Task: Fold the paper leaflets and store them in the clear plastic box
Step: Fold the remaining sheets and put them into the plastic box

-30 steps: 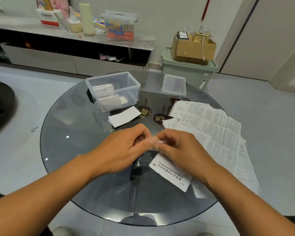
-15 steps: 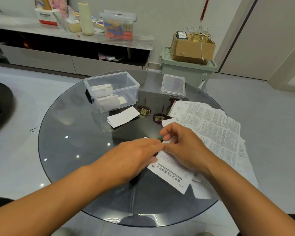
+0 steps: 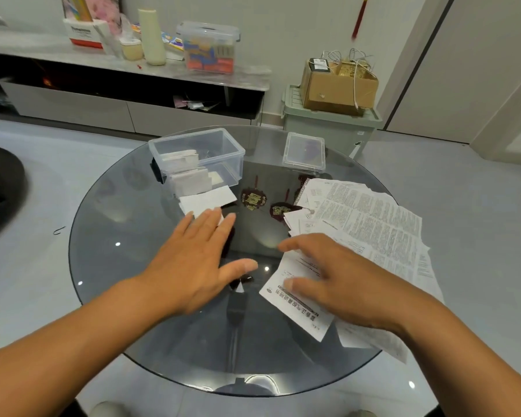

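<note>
The clear plastic box [image 3: 235, 155] stands open at the far left of the round glass table [image 3: 103, 266], with several folded leaflets [image 3: 187, 173] inside. A folded white leaflet [image 3: 208, 201] lies on the glass just in front of the box. My left hand [image 3: 193, 263] reaches toward it with straight fingers, and the fingertips cover its near edge. My right hand [image 3: 340, 281] rests with spread fingers on a printed leaflet [image 3: 295, 311] at the near right. A fanned pile of unfolded leaflets [image 3: 370, 218] lies beyond it.
The box's clear lid [image 3: 305, 152] lies at the far side of the table. Two dark red ornaments [image 3: 253, 200] show through the glass. Behind the table stands a green bin [image 3: 328, 127] with a cardboard box [image 3: 337, 85] on it. A low cabinet [image 3: 73, 106] runs along the wall.
My hands have parted from the middle of the table. The left hand moved forward and left to the folded leaflet by the box. The right hand spread flat on the near leaflet.
</note>
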The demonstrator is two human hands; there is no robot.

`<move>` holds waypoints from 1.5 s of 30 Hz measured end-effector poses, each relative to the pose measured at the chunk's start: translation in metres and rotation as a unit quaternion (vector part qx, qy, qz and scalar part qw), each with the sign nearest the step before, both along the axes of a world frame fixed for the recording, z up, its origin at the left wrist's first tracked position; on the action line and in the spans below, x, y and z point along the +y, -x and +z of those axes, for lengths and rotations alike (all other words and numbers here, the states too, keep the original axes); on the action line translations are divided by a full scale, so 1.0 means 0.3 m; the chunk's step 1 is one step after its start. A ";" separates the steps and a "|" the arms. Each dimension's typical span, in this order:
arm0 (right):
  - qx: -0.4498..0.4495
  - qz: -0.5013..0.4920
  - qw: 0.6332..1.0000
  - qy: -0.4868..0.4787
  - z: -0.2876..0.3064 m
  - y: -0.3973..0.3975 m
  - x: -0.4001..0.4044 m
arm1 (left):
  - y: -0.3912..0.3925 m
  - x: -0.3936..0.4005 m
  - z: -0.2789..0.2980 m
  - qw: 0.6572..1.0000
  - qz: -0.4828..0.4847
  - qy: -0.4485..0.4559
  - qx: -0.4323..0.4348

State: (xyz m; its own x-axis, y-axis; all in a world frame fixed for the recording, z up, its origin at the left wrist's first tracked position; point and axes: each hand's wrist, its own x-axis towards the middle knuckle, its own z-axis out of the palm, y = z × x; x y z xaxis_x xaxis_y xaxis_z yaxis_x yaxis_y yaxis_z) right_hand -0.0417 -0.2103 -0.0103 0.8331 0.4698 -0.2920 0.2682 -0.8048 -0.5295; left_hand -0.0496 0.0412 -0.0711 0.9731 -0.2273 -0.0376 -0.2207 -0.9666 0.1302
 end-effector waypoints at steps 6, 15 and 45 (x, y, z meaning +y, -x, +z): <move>-0.008 -0.081 0.994 -0.071 -0.035 -0.092 -0.041 | 0.025 -0.092 0.051 0.962 -0.214 0.165 0.033; -0.001 -0.100 0.983 -0.157 -0.051 -0.118 -0.029 | -0.036 -0.141 0.019 0.928 -0.329 0.079 -0.155; 0.032 0.026 0.990 -0.134 -0.060 -0.114 -0.041 | 0.043 -0.056 0.054 0.978 -0.117 0.165 0.047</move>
